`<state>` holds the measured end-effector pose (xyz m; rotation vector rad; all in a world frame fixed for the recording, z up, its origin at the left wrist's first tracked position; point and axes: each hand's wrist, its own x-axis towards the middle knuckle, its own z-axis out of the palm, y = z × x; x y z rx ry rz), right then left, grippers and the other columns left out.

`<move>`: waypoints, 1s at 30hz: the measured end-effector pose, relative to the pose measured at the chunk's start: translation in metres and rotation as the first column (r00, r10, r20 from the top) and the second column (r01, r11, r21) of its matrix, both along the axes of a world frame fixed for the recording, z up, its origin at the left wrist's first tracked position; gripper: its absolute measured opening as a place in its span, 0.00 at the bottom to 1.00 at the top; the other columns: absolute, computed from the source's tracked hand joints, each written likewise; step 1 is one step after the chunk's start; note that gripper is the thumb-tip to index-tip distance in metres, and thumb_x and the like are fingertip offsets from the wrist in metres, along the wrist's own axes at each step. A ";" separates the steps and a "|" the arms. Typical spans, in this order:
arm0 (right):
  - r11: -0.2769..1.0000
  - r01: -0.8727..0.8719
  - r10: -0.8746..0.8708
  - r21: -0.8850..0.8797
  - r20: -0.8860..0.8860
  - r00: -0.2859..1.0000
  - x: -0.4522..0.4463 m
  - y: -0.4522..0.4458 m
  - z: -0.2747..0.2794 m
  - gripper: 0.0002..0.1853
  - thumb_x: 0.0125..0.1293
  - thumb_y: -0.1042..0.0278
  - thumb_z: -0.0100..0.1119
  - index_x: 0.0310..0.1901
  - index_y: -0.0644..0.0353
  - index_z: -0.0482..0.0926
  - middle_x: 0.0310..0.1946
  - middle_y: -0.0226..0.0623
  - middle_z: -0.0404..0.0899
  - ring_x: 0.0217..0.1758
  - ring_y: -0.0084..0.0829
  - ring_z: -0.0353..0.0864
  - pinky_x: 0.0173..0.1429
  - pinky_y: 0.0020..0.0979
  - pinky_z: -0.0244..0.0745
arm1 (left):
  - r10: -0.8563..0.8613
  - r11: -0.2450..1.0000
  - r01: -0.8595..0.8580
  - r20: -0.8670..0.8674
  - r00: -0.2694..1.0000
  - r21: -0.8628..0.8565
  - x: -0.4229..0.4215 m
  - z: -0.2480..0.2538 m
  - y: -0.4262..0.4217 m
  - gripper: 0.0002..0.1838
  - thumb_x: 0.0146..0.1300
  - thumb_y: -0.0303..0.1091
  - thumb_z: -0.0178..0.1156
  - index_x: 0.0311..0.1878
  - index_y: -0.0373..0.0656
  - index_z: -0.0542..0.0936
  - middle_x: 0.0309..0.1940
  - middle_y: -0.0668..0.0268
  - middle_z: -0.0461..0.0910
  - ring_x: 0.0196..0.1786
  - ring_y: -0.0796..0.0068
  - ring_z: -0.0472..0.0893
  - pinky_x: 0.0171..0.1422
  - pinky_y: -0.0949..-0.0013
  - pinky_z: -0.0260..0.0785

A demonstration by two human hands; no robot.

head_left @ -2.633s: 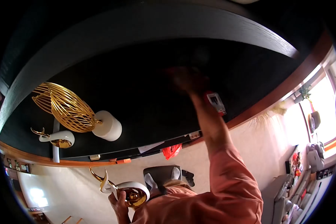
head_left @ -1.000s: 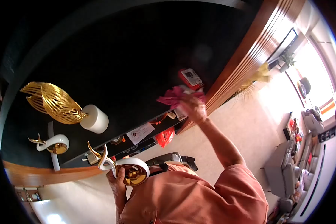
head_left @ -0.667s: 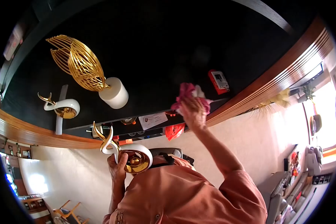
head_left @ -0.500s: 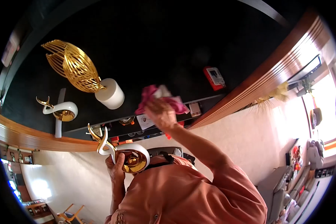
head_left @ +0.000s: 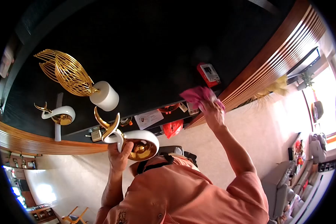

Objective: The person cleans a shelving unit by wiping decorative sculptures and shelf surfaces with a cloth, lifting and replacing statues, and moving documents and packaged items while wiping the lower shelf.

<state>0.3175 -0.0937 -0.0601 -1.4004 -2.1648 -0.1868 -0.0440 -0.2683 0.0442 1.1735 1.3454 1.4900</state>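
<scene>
My left hand (head_left: 119, 155) grips a white and gold deer figurine (head_left: 142, 138) by its body, thumb in front, raised close to my chest. A purple-pink cloth (head_left: 198, 96) is bunched under my right hand (head_left: 214, 112), at the right front edge of the black countertop (head_left: 149, 56). Just beyond that hand lies a red and white boxed item (head_left: 209, 74). A second deer figurine (head_left: 61, 114) of the same look stands on the left of the counter. Nearby is a gold wire leaf-shaped ornament (head_left: 69, 74) on a white cylindrical base (head_left: 105, 96).
Below the counter edge, a lower shelf holds a printed paper (head_left: 148, 119), a red plastic bag (head_left: 173, 128) and small items. A curved wooden slatted edge (head_left: 276, 56) bounds the counter at right. Grey sofas (head_left: 278, 183) stand at the lower right.
My right hand has swept the cloth rightward along the counter's front edge, uncovering the paper and red bag. My left hand has lifted the figurine slightly up and to the right.
</scene>
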 end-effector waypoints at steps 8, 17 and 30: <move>0.602 -0.427 -0.742 -0.675 -0.671 0.014 0.021 -0.128 -0.083 0.16 0.78 0.58 0.60 0.52 0.64 0.85 0.42 0.33 0.88 0.42 0.26 0.87 0.46 0.28 0.83 | -0.107 0.994 0.101 -0.140 0.984 -0.048 0.033 0.015 0.115 0.14 0.72 0.38 0.66 0.50 0.36 0.86 0.38 0.68 0.88 0.40 0.84 0.82 0.46 0.76 0.76; 0.792 -0.530 -0.329 -0.303 -0.943 0.048 -0.030 -0.087 0.098 0.18 0.79 0.58 0.56 0.58 0.65 0.79 0.52 0.37 0.84 0.50 0.27 0.84 0.51 0.30 0.81 | -0.427 0.848 0.439 0.109 0.898 -0.298 0.069 0.013 0.123 0.15 0.73 0.39 0.64 0.50 0.35 0.86 0.40 0.59 0.89 0.42 0.75 0.88 0.50 0.73 0.82; 0.932 -0.360 0.082 -0.050 -0.936 0.343 -0.138 -0.070 0.089 0.11 0.80 0.67 0.52 0.49 0.67 0.80 0.38 0.38 0.80 0.37 0.26 0.78 0.38 0.29 0.73 | -0.006 0.994 0.054 0.466 0.885 -0.090 0.054 0.022 0.097 0.15 0.71 0.29 0.61 0.56 0.29 0.79 0.44 0.52 0.87 0.45 0.64 0.89 0.53 0.64 0.84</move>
